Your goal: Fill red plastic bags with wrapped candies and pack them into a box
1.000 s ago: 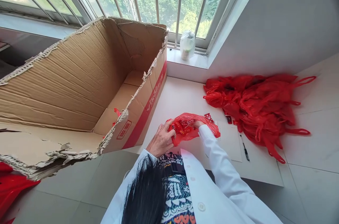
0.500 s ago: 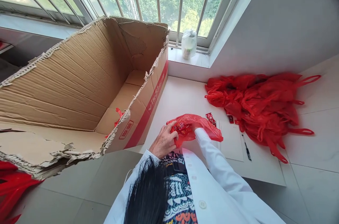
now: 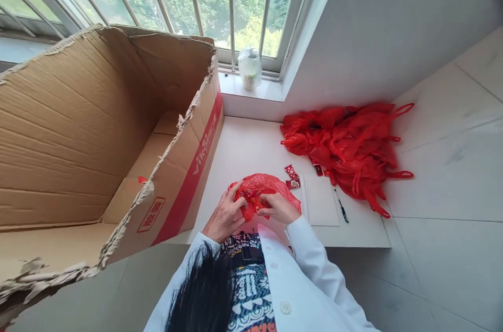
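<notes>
A thin red plastic bag lies on the white table close to my body, its mouth toward me. Small red wrapped packets show inside its opening. My left hand grips the bag's left rim, fingers curled over the film. At the right side of the mouth, my right hand has its fingers bent together over the red packets. What exactly it pinches is too small to make out. Just beyond the bag lie a few loose red packets.
A big torn-edged cardboard box stands on the left. Many red plastic bags are heaped at the right, near a paper sheet and a pen. A bagged container sits on the windowsill.
My right hand has come out from inside the red bag to its mouth. My left hand stays on the rim. The view has swung right, and another loose packet shows beside the bag.
</notes>
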Available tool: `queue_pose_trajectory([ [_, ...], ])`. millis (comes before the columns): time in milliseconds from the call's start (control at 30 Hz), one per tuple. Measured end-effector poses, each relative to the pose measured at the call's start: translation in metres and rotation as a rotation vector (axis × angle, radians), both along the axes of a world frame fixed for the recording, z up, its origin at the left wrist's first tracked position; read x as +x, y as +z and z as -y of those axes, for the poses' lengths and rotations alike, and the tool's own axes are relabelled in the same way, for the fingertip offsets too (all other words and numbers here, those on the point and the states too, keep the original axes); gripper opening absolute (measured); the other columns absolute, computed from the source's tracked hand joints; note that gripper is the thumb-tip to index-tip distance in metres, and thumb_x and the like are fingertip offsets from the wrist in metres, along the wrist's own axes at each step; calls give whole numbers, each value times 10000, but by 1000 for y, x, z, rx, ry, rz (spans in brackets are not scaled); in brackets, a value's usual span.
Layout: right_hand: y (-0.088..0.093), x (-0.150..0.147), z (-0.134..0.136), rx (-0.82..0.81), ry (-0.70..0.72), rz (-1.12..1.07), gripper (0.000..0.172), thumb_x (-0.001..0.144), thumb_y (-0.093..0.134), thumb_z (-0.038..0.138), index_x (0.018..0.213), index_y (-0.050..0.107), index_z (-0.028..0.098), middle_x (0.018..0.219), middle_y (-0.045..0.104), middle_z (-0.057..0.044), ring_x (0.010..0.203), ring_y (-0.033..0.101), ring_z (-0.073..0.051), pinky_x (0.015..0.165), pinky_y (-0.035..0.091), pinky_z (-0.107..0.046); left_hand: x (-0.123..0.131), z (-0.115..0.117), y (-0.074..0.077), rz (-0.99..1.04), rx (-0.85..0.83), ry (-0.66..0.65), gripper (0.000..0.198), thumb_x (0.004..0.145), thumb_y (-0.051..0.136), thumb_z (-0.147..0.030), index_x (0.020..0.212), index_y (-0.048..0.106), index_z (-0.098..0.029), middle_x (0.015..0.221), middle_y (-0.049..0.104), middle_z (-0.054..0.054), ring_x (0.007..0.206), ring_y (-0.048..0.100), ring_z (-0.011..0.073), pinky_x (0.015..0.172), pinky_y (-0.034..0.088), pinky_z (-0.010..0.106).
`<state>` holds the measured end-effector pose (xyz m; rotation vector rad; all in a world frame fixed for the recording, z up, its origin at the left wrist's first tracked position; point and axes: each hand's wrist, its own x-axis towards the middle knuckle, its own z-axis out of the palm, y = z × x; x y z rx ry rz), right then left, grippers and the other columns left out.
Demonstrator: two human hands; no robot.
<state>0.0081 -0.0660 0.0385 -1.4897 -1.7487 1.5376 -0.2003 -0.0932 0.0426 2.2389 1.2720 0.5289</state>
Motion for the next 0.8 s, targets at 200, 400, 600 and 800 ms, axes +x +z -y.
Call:
queue_pose_trajectory([
  [200,16,56,-15,1,-216,2,338,879,537,496,1002,614,190,707,644,21,564,573,-105,512,451,-226,1,-8,-4,-8,14,-48,117,803,539,-90,842,510,-197,1488,305,195,1399,289,341,1024,418,541],
  [400,-25,71,-68,49,-533,248,259,915,571,356,1057,607,142,1001,642,-48,838,626,-151,745,537,-340,5,-9,0,-16,45,-65,128,808,531,-86,846,497,-204,1460,323,195,1411,262,329,1027,421,524],
  [600,-20,60,-52,140,-494,235,295,941,516,327,1173,566,153,1150,613,-86,991,613,-198,860,513,-411,2,-3,8,-36,45,-11,141,804,550,-85,845,502,-210,1486,308,162,1405,287,301,1041,411,499],
  [800,-8,23,-13,91,29,27,189,887,572,352,902,691,205,842,712,-12,739,663,-148,719,541,-299,1,-3,8,-46,22,8,137,794,579,-96,842,515,-208,1508,295,144,1410,278,299,1052,394,490],
])
